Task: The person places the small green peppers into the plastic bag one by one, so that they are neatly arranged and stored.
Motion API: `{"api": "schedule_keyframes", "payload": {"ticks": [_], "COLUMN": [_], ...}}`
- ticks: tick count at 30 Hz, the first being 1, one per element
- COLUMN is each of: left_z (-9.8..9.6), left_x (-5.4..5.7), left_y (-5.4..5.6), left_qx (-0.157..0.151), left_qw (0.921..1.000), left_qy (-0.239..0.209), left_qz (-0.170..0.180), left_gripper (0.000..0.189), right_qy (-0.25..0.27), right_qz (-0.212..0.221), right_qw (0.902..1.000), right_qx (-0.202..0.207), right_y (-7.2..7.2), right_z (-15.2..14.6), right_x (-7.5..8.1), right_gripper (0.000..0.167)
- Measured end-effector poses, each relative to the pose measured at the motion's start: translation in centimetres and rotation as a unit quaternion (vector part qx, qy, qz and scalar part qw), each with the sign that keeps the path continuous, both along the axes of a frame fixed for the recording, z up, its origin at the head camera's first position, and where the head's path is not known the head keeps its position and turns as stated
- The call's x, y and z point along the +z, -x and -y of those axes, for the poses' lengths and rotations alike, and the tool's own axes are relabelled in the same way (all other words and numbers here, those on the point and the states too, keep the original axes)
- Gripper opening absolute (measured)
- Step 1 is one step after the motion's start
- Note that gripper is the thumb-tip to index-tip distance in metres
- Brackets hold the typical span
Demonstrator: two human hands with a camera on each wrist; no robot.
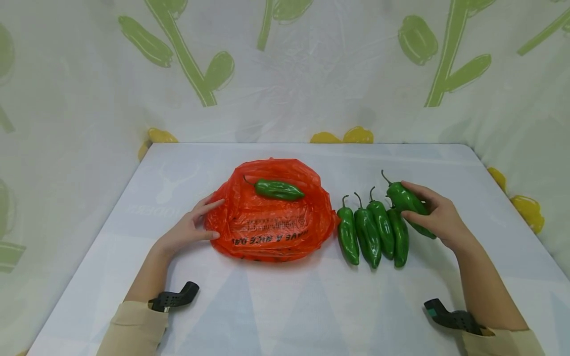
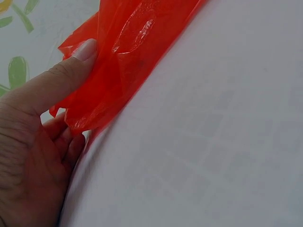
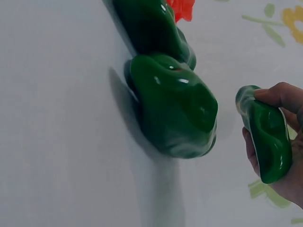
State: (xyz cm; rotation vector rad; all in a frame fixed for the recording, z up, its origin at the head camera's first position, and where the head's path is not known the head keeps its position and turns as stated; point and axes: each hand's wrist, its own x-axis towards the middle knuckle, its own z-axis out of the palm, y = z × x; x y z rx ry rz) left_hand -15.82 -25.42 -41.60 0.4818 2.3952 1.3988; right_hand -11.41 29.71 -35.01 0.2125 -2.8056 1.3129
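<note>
This looks to me like a staged recording nook; whether it sits in a home or a lab, I cannot tell. Creased, pale sheeting (image 1: pixel 311 94) printed with green stems (image 1: pixel 183 47) and yellow flowers (image 1: pixel 358 135) rises on 3 sides of a white, round-cornered table (image 1: pixel 401 301), whose surface bears faint blue-grey triangles (image 1: pixel 233 316). 2 angled, black wrist-worn devices (image 1: pixel 175 298) add to that studio look.

Between seven and eight o'clock, a beige left sleeve cuff (image 1: pixel 133 324) meets a black, elbow-shaped left wrist camera (image 1: pixel 175 298) dotted with small holes; toward four o'clock, a matching right sleeve cuff (image 1: pixel 503 342) adjoins a black, teal-marked right wrist camera (image 1: pixel 451 318).
</note>
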Motion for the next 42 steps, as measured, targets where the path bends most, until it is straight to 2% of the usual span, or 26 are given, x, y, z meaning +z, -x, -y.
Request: {"api": "schedule_keyframes", "payload": {"ticks": [11, 20, 34, 42], "left_z": [0.0, 0.1, 0.1, 0.0], "left_x": [-0.1, -0.1, 0.0, -0.1], "left_y": [0.1, 0.0, 0.1, 0.0], "left_qx": [-0.003, -0.002, 0.002, -0.001], "left_qw": [1.0, 1.0, 1.0, 0.9999], "left_qy": [-0.003, -0.005, 0.007, 0.008], "left_qz": [-0.003, -0.004, -0.005, -0.008], "left_gripper": [0.076, 0.076, 0.076, 0.076], "right_qy": [0.021, 0.024, 0.038, 0.049], "right_qz": [-0.015, -0.008, -0.015, 0.003], "right_qw": [0.9991, 0.9979, 0.9929, 0.9905], "right_qx": [0.033, 0.06, 0.111, 0.128], "right_y": [1.1, 1.7, 3.4, 4.0], "right_z": [1.7, 3.5, 7.2, 9.0], "right_x": [1.1, 2.0, 4.5, 5.3], "right_gripper": [0.062, 0.062, 0.061, 0.059]}}
